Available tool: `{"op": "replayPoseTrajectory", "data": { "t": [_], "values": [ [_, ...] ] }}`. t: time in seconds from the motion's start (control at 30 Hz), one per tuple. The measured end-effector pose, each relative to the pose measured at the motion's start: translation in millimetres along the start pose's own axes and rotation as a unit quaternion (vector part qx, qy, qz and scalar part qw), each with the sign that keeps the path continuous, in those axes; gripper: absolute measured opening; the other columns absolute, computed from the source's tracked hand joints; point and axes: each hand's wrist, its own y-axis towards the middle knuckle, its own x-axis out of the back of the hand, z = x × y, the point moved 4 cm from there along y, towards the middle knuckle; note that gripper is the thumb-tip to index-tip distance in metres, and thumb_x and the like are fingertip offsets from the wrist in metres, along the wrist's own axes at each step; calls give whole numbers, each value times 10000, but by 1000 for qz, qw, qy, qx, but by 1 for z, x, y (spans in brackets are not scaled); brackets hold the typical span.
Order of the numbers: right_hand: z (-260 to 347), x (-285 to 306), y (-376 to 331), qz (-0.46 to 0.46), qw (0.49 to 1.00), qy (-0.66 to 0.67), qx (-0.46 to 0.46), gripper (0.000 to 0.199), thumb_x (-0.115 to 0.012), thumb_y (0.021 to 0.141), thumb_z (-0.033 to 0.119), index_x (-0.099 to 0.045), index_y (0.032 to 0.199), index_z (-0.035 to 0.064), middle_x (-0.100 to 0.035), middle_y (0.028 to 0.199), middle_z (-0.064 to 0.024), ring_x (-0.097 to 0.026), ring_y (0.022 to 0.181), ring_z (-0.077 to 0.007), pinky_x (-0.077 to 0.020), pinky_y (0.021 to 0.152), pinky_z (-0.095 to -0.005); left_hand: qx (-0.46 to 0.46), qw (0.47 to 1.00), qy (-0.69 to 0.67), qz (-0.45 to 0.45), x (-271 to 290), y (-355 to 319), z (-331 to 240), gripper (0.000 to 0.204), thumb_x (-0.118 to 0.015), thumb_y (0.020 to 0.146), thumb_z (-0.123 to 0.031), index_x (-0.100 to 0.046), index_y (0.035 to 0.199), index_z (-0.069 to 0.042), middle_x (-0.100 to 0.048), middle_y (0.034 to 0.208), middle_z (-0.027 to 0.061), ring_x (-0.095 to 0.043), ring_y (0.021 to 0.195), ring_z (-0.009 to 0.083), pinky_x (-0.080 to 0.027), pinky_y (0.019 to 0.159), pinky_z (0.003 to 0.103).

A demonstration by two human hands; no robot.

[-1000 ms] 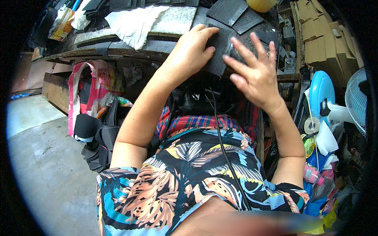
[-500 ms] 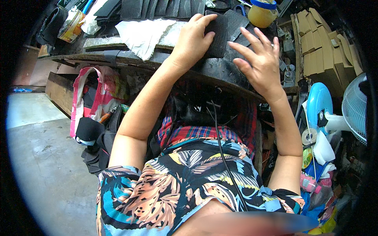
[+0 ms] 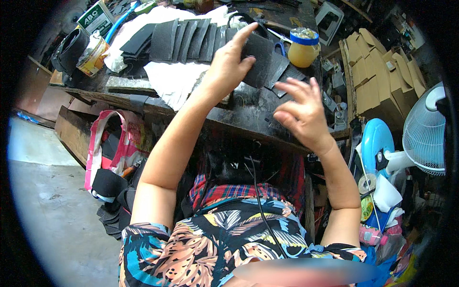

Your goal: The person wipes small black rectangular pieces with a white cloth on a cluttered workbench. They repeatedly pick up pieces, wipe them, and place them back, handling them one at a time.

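Observation:
On the bench, a flat black piece of sheet material (image 3: 258,63) lies at the right end of a row of overlapping black pieces (image 3: 184,40). My left hand (image 3: 229,67) rests at its left edge, with the index finger stretched out and the thumb apart on the piece; its other fingers are mostly hidden. Nearer to me and further right, my right hand (image 3: 306,115) hovers over the bench edge, fingers spread and slightly blurred, with nothing in it. Smaller dark pieces (image 3: 277,69) lie between the two hands. White cloth (image 3: 176,79) sits under my left wrist.
A blue-lidded jar (image 3: 303,51) of yellowish stuff stands right of the pieces, beside blue-handled scissors (image 3: 280,48). A tub (image 3: 92,55) stands at the left. Right of the bench are cardboard pieces (image 3: 382,71) and a fan (image 3: 425,129); a pink-edged bag (image 3: 114,138) is below left.
The view has shifted, showing more of the bench top. My left index finger has straightened. My right hand has drawn back a little toward me, away from the jar.

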Motion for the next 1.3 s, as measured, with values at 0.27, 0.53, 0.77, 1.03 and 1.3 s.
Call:
{"op": "replayPoseTrajectory", "data": {
  "t": [0.27,0.53,0.77,1.03,1.3],
  "values": [
    [-88,50,49,-139,982,-124,-17,714,-790,772,289,-507,1421,200,-505,1435,-125,-455,1315,-344,-360,1125,-446,-143,916,374,-27,-26,-2,7,633,-782,787,-201,-539,1371,-220,-520,1323,163,-537,1110,340,-469,962,414],
    [-170,33,84,90,990,-104,-36,1049,-860,597,37,-379,1494,289,-536,1350,-101,-571,1201,-340,-506,1016,-416,-139,944,292,-69,-17,-3,9,344,-735,798,-151,-660,1132,-117,-566,1205,150,-539,1062,339,-470,921,416],
    [-176,18,72,-54,996,-67,-12,826,-879,624,190,-546,1377,252,-604,1152,-86,-635,1034,-309,-546,905,-411,-146,945,293,-12,-27,-6,7,307,-720,794,-139,-655,1090,-90,-574,1178,133,-534,1078,325,-460,948,402],
    [-186,-4,70,-184,973,-136,-3,616,-825,737,316,-601,1288,154,-624,1214,-124,-616,1122,-317,-534,935,-407,-158,942,295,-7,-32,-5,11,232,-707,785,-142,-671,1010,-97,-596,1092,98,-539,1031,301,-477,900,391],
    [-186,-22,56,-210,970,-109,-54,821,-830,770,294,-355,1411,104,-545,1370,-165,-566,1226,-356,-506,980,-421,-184,936,299,-18,-34,-4,8,244,-703,795,-166,-654,1025,-101,-617,943,73,-556,965,282,-494,852,378]
  ]
}}
